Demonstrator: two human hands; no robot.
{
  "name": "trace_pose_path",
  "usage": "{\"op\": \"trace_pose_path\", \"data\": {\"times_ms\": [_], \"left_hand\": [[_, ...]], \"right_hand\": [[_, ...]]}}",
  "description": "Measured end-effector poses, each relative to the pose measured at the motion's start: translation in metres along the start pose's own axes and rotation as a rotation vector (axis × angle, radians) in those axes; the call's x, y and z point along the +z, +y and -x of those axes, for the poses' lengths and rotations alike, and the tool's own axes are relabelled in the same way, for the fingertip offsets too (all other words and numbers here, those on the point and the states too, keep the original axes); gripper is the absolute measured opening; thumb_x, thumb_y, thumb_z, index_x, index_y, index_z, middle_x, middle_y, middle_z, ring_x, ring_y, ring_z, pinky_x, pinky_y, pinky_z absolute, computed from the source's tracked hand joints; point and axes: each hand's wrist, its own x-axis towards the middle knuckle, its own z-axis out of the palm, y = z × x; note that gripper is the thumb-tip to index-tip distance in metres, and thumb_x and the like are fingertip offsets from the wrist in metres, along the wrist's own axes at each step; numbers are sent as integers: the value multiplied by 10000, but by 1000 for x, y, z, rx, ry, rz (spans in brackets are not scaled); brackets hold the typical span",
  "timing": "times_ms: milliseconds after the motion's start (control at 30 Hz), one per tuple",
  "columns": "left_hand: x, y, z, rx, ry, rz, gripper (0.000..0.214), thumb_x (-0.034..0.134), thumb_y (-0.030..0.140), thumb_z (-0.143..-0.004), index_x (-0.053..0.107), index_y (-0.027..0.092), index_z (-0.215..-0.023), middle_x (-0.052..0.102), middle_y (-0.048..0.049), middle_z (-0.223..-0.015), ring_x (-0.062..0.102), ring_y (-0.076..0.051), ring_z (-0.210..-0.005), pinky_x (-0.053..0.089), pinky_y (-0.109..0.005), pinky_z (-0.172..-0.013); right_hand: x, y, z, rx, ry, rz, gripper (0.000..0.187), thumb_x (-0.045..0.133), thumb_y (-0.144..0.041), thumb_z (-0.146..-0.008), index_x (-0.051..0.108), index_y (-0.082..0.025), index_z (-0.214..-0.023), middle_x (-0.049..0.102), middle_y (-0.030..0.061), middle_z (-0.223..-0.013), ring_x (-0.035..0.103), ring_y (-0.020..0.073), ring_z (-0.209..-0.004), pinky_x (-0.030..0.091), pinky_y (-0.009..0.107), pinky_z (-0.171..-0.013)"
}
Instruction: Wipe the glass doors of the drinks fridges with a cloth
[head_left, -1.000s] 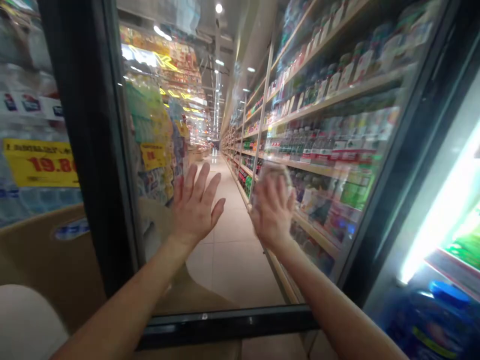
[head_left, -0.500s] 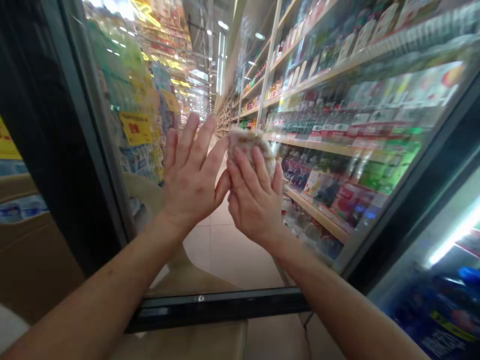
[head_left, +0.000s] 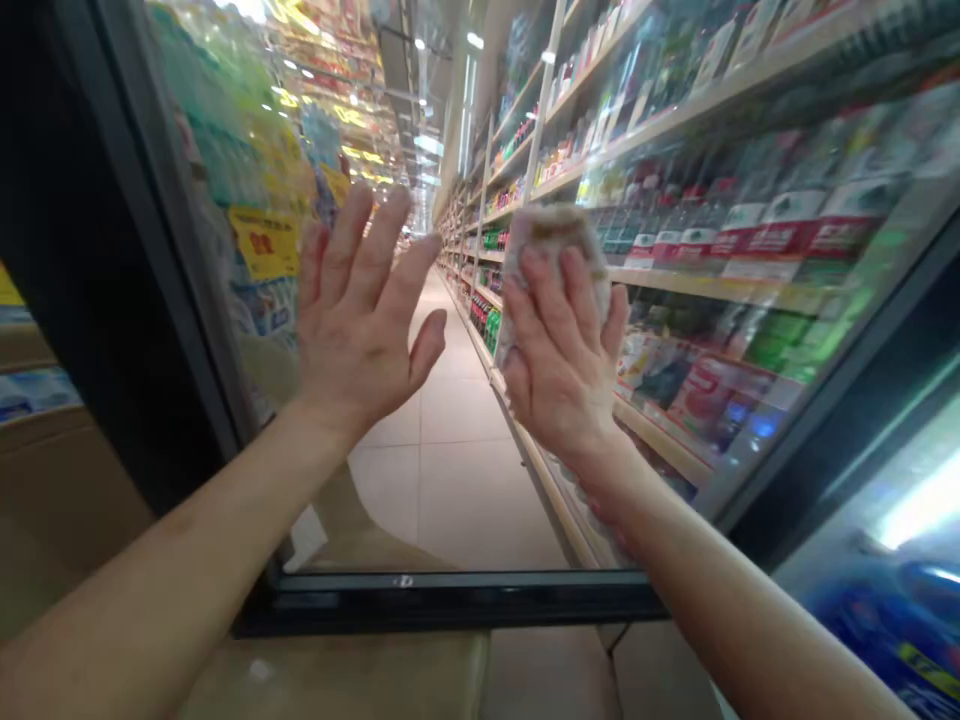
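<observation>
A glass door (head_left: 457, 500) in a black frame fills the middle of the head view. My right hand (head_left: 566, 365) lies over a folded whitish cloth (head_left: 551, 228) with brownish marks, its fingers pressing it flat to the pane. The cloth's upper edge and left side show past the fingers. To the left, my left hand (head_left: 352, 330) has its fingers spread and holds nothing. Its palm faces the glass; whether it touches the pane I cannot tell.
The black lower rail (head_left: 450, 603) runs below both forearms. Bottled drinks line shelves (head_left: 697, 280) seen in the glass at right. A cardboard box (head_left: 67, 510) stands at far left, and blue packs (head_left: 885, 620) sit at lower right.
My right hand and the cloth have slid rightward across the glass, away from my left hand. My left hand has shifted slightly left. The view has tilted a little.
</observation>
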Motion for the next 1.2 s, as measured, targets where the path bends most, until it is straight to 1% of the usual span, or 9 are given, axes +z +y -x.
{"op": "trace_pose_path", "data": {"times_ms": [133,300,500,700,800,900,967,1067,1200], "left_hand": [[5,-2,3,49,51,-37,544,463,335,-876,328,168,-1375,226,-33,-1516,157,-239,-1409,175,-490,-1121],[8,-1,3,-12,53,-22,514,411,360,-898,295,243,-1385,191,50,-1522,169,-217,-1409,173,-473,-1134],[8,3,3,3,74,14,550,469,329,-870,310,231,-1387,225,38,-1515,176,-221,-1407,140,-428,-1159],[10,9,2,-3,89,-1,591,478,308,-856,278,254,-1410,172,61,-1530,183,-216,-1407,146,-429,-1160],[12,9,1,12,104,2,596,499,311,-841,315,219,-1401,183,32,-1531,180,-221,-1407,127,-412,-1164],[11,10,0,26,128,-6,592,500,298,-837,330,198,-1395,207,9,-1526,192,-222,-1404,136,-411,-1159],[9,11,1,30,140,-13,608,510,276,-828,320,197,-1401,220,-3,-1522,206,-226,-1400,149,-415,-1157],[6,13,1,17,121,-20,659,534,243,-812,283,214,-1421,213,-18,-1523,201,-231,-1402,146,-421,-1160],[4,13,0,2,112,-26,707,558,226,-795,253,250,-1432,260,-47,-1507,216,-238,-1397,168,-436,-1152]], "right_hand": [[3,-1,-2,123,20,-3,501,322,-286,-901,326,-156,-1385,357,64,-1452,119,209,-1421,72,483,-1145],[12,-34,-5,-1,-9,-70,474,371,-241,-874,390,-194,-1345,402,5,-1431,151,167,-1415,28,446,-1172],[5,8,8,85,63,0,488,354,-265,-884,394,-136,-1352,356,72,-1459,143,201,-1420,58,432,-1165],[0,12,13,95,20,13,528,340,-266,-888,325,-159,-1405,350,66,-1465,126,211,-1425,87,456,-1159],[-7,59,21,90,36,49,553,339,-301,-890,284,-199,-1431,331,59,-1479,162,217,-1418,133,478,-1149],[-14,128,26,278,176,104,550,342,-323,-890,323,-175,-1420,303,103,-1489,212,278,-1399,208,537,-1103],[-15,145,23,402,247,121,548,353,-308,-886,344,-146,-1409,308,133,-1481,244,311,-1382,240,567,-1073],[-11,105,11,357,197,103,570,388,-252,-869,308,-143,-1423,315,133,-1478,220,290,-1394,209,553,-1094],[-7,54,8,-69,0,-30,579,434,-251,-842,327,-229,-1410,404,40,-1436,189,183,-1407,84,451,-1164]]}}
